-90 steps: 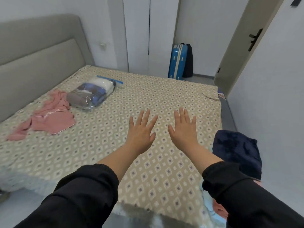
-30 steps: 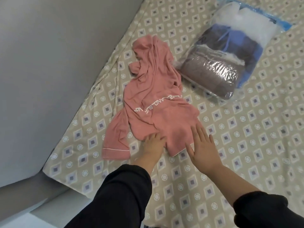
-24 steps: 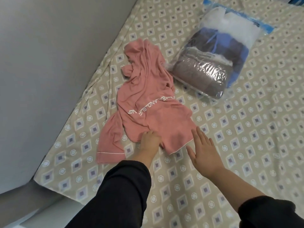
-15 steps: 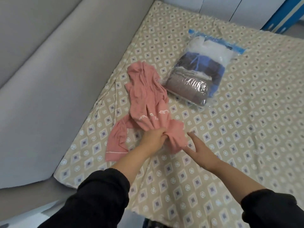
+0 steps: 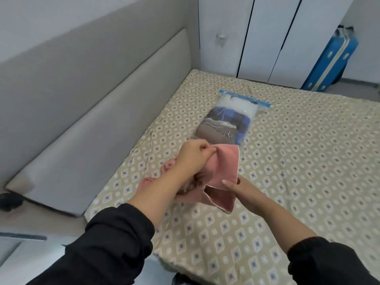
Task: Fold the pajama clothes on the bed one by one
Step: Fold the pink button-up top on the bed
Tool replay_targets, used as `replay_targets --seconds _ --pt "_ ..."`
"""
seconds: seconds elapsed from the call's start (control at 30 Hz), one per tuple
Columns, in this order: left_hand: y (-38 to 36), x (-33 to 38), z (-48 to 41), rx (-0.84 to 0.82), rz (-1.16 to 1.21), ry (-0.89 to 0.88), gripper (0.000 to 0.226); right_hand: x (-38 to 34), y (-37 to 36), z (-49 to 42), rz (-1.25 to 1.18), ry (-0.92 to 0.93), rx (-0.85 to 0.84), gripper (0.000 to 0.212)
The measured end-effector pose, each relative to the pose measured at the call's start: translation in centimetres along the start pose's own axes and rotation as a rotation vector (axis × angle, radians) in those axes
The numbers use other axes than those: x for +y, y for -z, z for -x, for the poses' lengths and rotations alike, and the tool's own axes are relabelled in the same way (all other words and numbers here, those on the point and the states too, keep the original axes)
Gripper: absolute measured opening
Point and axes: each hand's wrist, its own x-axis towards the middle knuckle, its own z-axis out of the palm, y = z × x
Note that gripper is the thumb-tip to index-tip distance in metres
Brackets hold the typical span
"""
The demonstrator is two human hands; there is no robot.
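Bunched pink pajama garment (image 5: pixel 223 171), lifted above bed (image 5: pixel 287 171)

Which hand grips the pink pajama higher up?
The left hand: it clutches a bunched fold of the pink pajama at the top, while the right hand pinches its lower edge.

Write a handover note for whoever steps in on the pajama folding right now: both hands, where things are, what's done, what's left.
Left hand: grips a bunched part of the pink pajama garment, raised above the bed.
Right hand: pinches the garment's lower edge.
The rest of the garment trails under the left forearm.
A clear bag of packed clothes lies on the bed just beyond.
Done: garment is in hand. No fold shows yet.
Left: spread it flat, fold it, then fold any other pajama pieces.
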Motion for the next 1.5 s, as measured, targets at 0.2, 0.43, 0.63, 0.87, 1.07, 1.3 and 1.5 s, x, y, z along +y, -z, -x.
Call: replay_targets --seconds 0.2,0.43,0.63,0.87,1.07,1.3,1.5 --pt "-1.5 7.0 4.0 0.170 0.317 0.105 0.018 0.7 4.5 7.5 -0.178 0.026 0.021 0.067" --pt "-3.6 11.3 6.0 0.239 0.614 0.160 0.024 4.1 9.0 14.1 -0.750 -0.020 -0.172 0.054" --pt "-3.5 12.4 6.5 0.184 0.780 0.175 0.021 2.1 7.0 13.8 -0.487 0.052 -0.094 0.079" --pt "0.2 10.6 5.9 0.243 0.595 0.112 0.016 -0.6 4.3 11.2 -0.511 0.095 0.502 0.031" --pt "6.7 8.9 5.3 0.284 0.158 -0.140 0.010 -9.2 1.0 11.5 -0.030 0.328 0.874 0.017" --pt "14.6 13.0 5.3 0.340 0.165 -0.423 0.027 -19.9 -3.8 14.3 0.149 0.644 1.125 0.028" --pt "19.3 14.7 6.1 0.323 0.037 -0.662 0.033 -25.0 -5.3 16.2 0.550 0.718 1.097 0.017"
